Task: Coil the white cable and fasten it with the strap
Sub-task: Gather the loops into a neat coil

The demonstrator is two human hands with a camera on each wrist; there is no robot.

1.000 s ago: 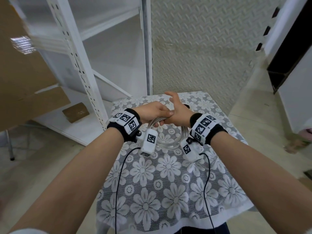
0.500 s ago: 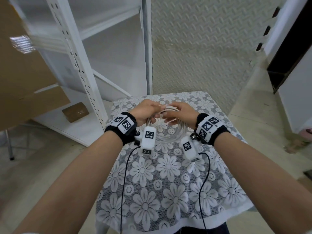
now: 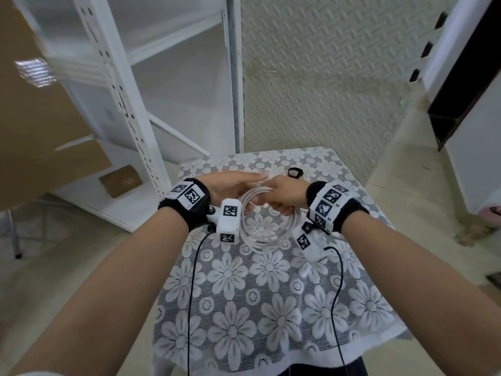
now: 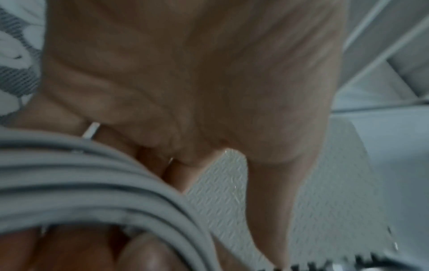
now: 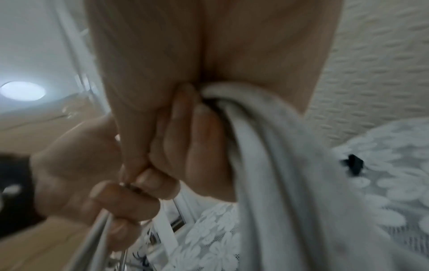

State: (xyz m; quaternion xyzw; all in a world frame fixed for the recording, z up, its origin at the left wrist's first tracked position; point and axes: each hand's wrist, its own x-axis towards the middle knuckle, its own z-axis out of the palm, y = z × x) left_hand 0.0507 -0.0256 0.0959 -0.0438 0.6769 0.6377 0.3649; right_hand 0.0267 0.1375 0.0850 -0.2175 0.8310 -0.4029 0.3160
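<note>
Although black-and-white square marker tags cover both wristbands (image 3: 192, 197) and the small white camera housings under the wrists, none carries readable writing, and no brand or label shows anywhere else. Both hands meet above the far half of the bench (image 3: 271, 308), which wears a grey lace cloth with white flowers. The white cable (image 3: 267, 226) hangs as a loop of several turns between the wrists, its lower arc over the cloth; whether it touches the cloth I cannot tell. The right hand (image 3: 284, 198) is clenched around the bundled turns, as the right wrist view confirms with fingers (image 5: 204, 146) curled about the strands. The left hand (image 3: 233, 185) reaches across with fingers extended in the head view, yet the right wrist view shows its fingertips pinching one strand of the cable. The left wrist view is blurred, showing only palm and cable turns. The strap (image 3: 295, 172), a small black loop, lies on the bench just beyond the hands. A white shelf (image 3: 130, 109) stands to the left.
</note>
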